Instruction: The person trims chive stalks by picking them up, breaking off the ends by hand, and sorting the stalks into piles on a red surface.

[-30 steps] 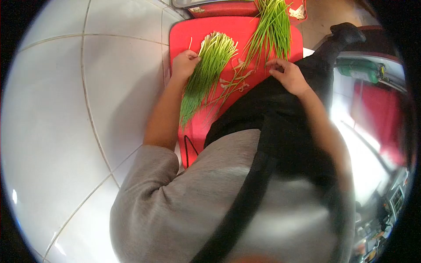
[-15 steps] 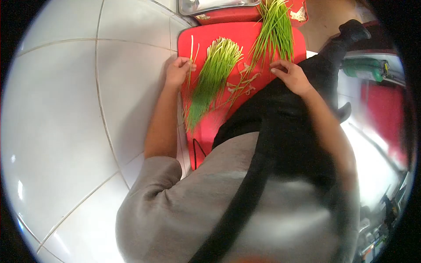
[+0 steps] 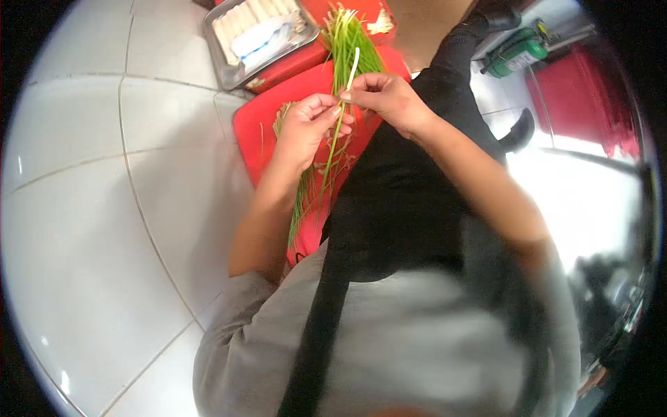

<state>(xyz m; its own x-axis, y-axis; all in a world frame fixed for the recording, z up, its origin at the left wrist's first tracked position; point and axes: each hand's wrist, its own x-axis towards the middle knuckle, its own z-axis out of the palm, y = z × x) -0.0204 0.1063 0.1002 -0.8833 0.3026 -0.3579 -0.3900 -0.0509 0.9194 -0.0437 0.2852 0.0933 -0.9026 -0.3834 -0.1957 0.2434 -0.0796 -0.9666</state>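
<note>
In front of me my left hand (image 3: 313, 125) pinches a single chive stalk (image 3: 355, 62) between thumb and fingers. My right hand (image 3: 392, 101) meets it there, its thumb and forefinger closed on the stalk just above, near the pale end. That white end points up and away; the green leaves hang down toward me. Beneath the left hand and forearm lies a pile of chives (image 3: 297, 212), partly hidden, on a red plastic surface (image 3: 251, 128). Behind my hands rests a second chive bunch (image 3: 345, 43), pale ends pointing away. Peeled scraps lie on the red surface near the pile.
A metal tray (image 3: 222, 73) at the back holds white stick-like pieces and a white and blue packet. It sits on a red support (image 3: 278, 73). White tiles (image 3: 76, 132) line my left. At right are a green cylinder (image 3: 517, 55) and a red object (image 3: 580, 97).
Both hands have come together from opposite sides, and my right hand has closed on the stalk in my left hand. The view has shifted, showing more of the tray.
</note>
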